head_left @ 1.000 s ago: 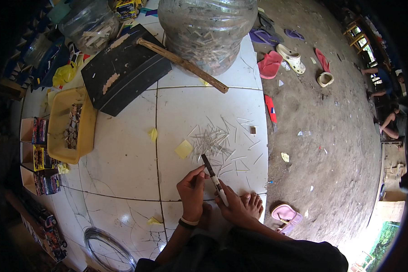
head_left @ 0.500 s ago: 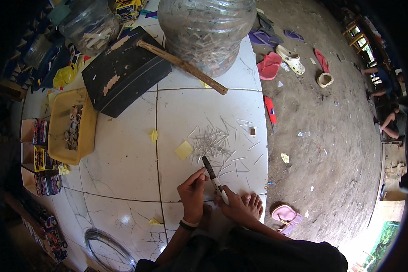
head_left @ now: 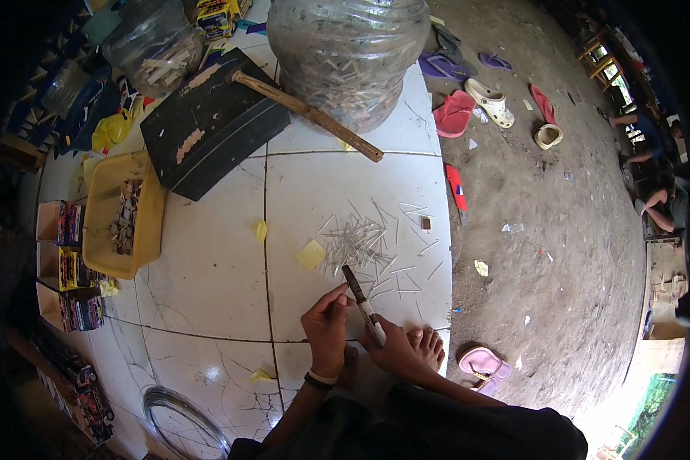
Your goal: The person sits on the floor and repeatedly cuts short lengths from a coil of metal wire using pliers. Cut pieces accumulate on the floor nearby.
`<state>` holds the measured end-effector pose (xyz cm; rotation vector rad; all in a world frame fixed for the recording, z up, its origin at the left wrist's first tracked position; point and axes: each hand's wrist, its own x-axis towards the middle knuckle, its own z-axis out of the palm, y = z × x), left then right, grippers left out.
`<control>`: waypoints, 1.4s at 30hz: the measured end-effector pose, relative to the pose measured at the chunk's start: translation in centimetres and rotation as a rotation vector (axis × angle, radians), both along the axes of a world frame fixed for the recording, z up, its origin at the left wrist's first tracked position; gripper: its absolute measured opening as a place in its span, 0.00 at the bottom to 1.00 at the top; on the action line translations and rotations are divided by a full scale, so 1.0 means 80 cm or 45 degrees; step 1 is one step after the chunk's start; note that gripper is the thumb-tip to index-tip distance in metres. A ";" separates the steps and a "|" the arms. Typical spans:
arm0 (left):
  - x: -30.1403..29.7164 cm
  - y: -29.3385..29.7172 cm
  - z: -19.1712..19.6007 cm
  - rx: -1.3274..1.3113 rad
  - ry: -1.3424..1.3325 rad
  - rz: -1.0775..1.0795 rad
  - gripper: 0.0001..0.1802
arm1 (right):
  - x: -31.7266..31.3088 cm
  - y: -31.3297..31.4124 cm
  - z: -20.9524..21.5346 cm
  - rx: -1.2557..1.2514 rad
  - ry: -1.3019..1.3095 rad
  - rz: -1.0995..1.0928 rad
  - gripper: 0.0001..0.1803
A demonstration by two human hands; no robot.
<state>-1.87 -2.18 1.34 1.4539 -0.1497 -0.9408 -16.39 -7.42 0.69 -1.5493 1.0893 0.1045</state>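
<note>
My right hand (head_left: 390,346) is closed round the pale handle of a slim tool with a dark, blade-like tip (head_left: 354,282); its exact kind does not show. The tip points up and away, toward a loose pile of short, thin whitish sticks (head_left: 359,244) on the white tiles. Beside the tool, my left hand (head_left: 326,326) is closed in a pinch, fingertips close to the dark part. Whatever it pinches is too small to make out. A yellow paper square (head_left: 311,254) lies at the pile's left edge, and a small brown block (head_left: 426,223) to its right.
A stick (head_left: 307,113) rests across a black box (head_left: 215,123) before a large clear container (head_left: 349,69). Left are a yellow tub (head_left: 147,230) of scraps and small boxes (head_left: 73,268). A wire coil (head_left: 180,418) lies near-left. Footwear, including a white clog (head_left: 489,103), lies on the ground.
Almost nothing differs. Both hands and the tool keep their places over the tiles, and the pile looks the same. The seated person at the far right has shifted slightly.
</note>
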 end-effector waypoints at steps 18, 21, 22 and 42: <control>0.018 -0.005 -0.001 0.039 -0.015 -0.011 0.13 | 0.002 0.000 0.031 -0.116 -0.092 0.043 0.32; 0.016 -0.003 0.000 0.106 -0.200 -0.088 0.13 | 0.002 -0.004 0.040 -0.123 0.076 0.003 0.30; 0.014 -0.003 0.000 0.119 -0.209 -0.120 0.13 | 0.001 -0.005 0.040 -0.139 0.082 -0.042 0.29; 0.003 0.001 0.003 0.046 -0.239 -0.071 0.14 | -0.001 -0.002 0.014 -0.117 -0.200 -0.014 0.31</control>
